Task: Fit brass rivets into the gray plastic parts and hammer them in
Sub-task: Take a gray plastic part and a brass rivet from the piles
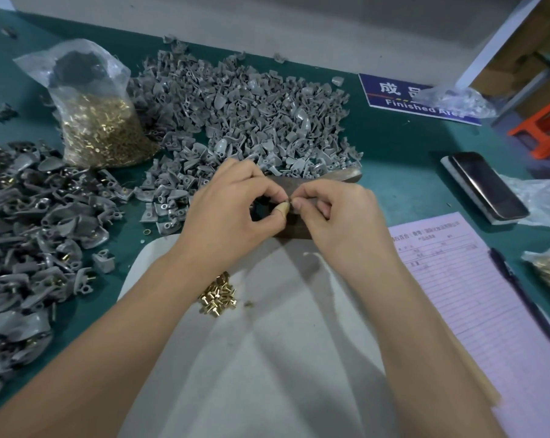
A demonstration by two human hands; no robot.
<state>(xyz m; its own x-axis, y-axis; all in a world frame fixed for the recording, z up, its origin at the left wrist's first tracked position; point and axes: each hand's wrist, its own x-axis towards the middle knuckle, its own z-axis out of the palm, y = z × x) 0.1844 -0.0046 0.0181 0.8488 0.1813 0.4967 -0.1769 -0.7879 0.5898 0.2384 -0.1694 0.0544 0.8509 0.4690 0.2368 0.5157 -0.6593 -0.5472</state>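
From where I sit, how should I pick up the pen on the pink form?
Pinch the pen at mid-barrel from above with the right hand. It lies flat on the pink form, slanting toward you, both long sides clear.

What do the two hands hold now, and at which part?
Both hands pinch something small between their fingertips, over a dark block. What it is, and which part, cannot be told.

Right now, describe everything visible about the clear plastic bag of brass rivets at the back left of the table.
The clear plastic bag of brass rivets stands upright on the green table, crinkled and translucent. Its lower half bulges with small shiny gold-coloured rivets; its upper part is slack, with a dark mass showing through the top. Its right side touches the big heap of gray plastic parts, and a second pile of gray parts lies just in front. Neither hand touches it.
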